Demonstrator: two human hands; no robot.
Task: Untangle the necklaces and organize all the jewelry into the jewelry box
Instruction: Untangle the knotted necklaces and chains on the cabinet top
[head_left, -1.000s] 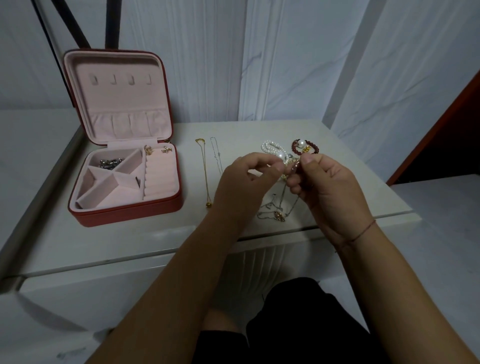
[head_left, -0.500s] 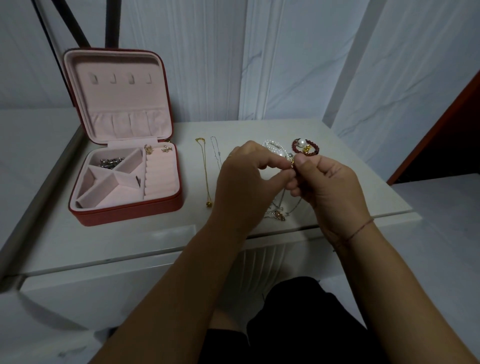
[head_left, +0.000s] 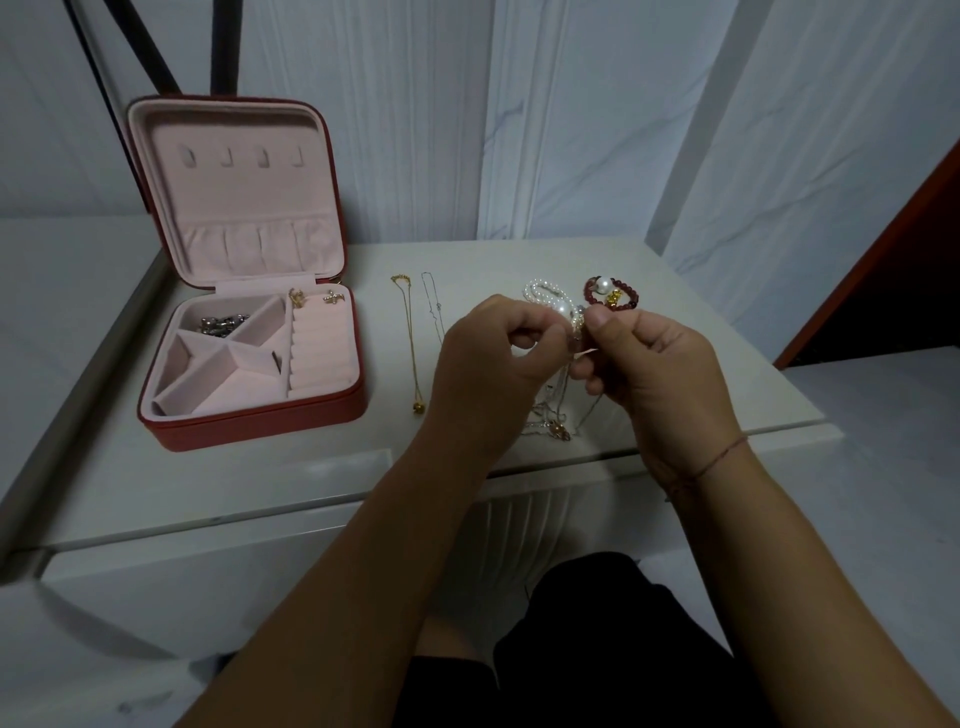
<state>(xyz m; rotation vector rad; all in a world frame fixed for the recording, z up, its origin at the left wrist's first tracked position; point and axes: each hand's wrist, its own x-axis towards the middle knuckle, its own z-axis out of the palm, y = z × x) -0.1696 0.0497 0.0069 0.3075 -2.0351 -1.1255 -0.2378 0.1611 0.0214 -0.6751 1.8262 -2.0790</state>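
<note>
**While both hands pinch the tangle, the jewelry box stands open**

Where the white table (head_left: 260, 493) runs out to its far left corner, the red jewelry box (head_left: 254, 428) sits with its lid upright, pink lining showing. The two hands meet above the near right part of the table. The left hand (head_left: 488, 369) has its fingers curled, thumb and forefinger pinched on the tangled necklaces (head_left: 553, 426). The right hand (head_left: 660, 374) is curled the same way, its thumb pressed on the same knot just beside the left fingertips. From that pinch the thin chains hang down and pool on the table near its front edge, between the two wrists.

Just beyond the hands lies a pearl strand (head_left: 545, 293), its near end hidden behind the fingers. To its right lies a dark red bead bracelet (head_left: 623, 291). Between the box and the left hand a gold necklace (head_left: 410, 343) is laid out straight, near to far, with a thin silver chain (head_left: 431, 301) just beside it on the right.

Inside the box, a small heap of silver pieces (head_left: 221, 325) fills the far left compartment, and two gold earrings (head_left: 296, 299) rest at the far end of the ring rolls.
</note>
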